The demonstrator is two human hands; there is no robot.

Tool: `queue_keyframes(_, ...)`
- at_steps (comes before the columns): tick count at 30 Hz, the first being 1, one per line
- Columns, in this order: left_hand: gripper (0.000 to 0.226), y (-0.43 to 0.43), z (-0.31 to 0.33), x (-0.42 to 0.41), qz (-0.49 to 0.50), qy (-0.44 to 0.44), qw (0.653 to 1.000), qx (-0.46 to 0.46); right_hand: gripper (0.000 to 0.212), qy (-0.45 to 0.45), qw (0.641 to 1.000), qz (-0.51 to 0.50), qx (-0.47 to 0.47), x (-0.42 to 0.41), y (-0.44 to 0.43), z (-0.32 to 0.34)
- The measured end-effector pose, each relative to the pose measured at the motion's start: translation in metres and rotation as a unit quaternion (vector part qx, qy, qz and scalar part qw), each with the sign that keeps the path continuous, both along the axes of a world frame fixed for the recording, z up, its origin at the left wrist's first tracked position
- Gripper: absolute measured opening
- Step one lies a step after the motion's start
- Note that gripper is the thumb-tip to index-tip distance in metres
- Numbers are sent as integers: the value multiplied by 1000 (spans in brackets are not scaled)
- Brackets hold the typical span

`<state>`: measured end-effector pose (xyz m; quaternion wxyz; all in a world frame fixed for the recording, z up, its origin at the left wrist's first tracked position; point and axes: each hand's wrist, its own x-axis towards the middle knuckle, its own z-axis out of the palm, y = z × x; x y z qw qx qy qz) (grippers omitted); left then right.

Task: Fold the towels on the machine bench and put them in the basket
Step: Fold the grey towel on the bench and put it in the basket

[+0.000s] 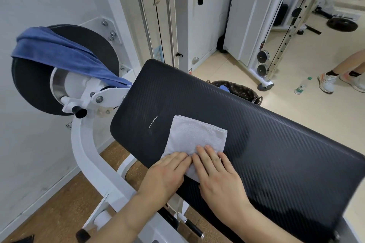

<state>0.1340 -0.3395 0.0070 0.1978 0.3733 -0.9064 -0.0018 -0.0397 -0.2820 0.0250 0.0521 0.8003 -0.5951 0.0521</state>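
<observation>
The black padded bench [276,144] lies under both hands and stretches away to their right. Behind its far edge, ahead of the hands and a little to the right, stands the dark woven basket [241,89], partly hidden by the pad; I judge the right hand is the nearer one for carrying. A blue towel [59,51] hangs over the round roller pad far to the left of the hands, not yet folded. The light grey towel [197,134] lies folded into a neat rectangle on the bench, and its long side seems to run forward from the hands. The left hand [166,173] and the right hand [219,175] lie side by side, fingers straight, pressing flat on its near edge.
</observation>
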Motion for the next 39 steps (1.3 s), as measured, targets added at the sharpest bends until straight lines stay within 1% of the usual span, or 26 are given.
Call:
queue_keyframes(3,32,-6,7,-4,11,-13,1000,18,56,-3,1000,3,-11,-2,-5,2)
queue_keyframes(6,30,2,14,-5,-2,-25,998,49,47,4,998,55,-30,-13,-7,8)
queue_keyframes(7,31,9,16,-6,-8,-31,998,54,49,2,997,74,-22,-18,-5,13)
queue_keyframes(9,34,29,15,-8,-12,-41,997,72,62,-4,995,99,5,-29,3,20)
queue_keyframes(11,39,52,12,-13,-14,-37,993,109,62,-11,993,112,29,-37,20,23)
queue_keyframes(12,40,64,9,-17,-18,-33,991,127,58,-17,992,113,45,-41,30,23)
queue_keyframes(14,41,88,4,-25,-30,-32,985,165,39,-31,991,114,64,-49,52,23)
queue_keyframes(15,45,98,2,-28,-38,-39,983,174,34,-40,990,110,78,-53,63,24)
queue_keyframes(16,51,107,0,-30,-45,-47,983,174,35,-55,989,107,90,-57,73,24)
queue_keyframes(18,57,118,-2,-32,-50,-52,982,175,37,-81,987,92,101,-62,89,27)
queue_keyframes(20,45,120,-5,-31,-49,-22,984,168,38,-101,986,68,110,-63,99,30)
queue_keyframes(22,39,117,-5,-28,-20,34,973,227,39,-123,984,38,126,-65,104,30)
queue_keyframes(24,35,110,2,-26,11,68,949,307,35,-146,976,13,158,-66,106,30)
queue_keyframes(27,24,91,21,-31,30,71,925,372,24,-186,966,-30,177,-66,107,33)
queue_keyframes(29,21,76,34,-36,39,55,913,402,17,-245,950,-70,179,-66,104,36)
queue_keyframes(30,20,70,38,-38,44,50,906,418,15,-277,941,-87,176,-66,102,36)
queue_keyframes(32,19,58,42,-38,56,62,892,444,22,-324,923,-117,172,-66,99,37)
queue_keyframes(36,23,51,39,-29,120,158,862,467,20,-364,903,-163,158,-67,93,40)
queue_keyframes(39,29,56,32,-31,169,183,860,446,20,-385,894,-186,135,-65,89,40)
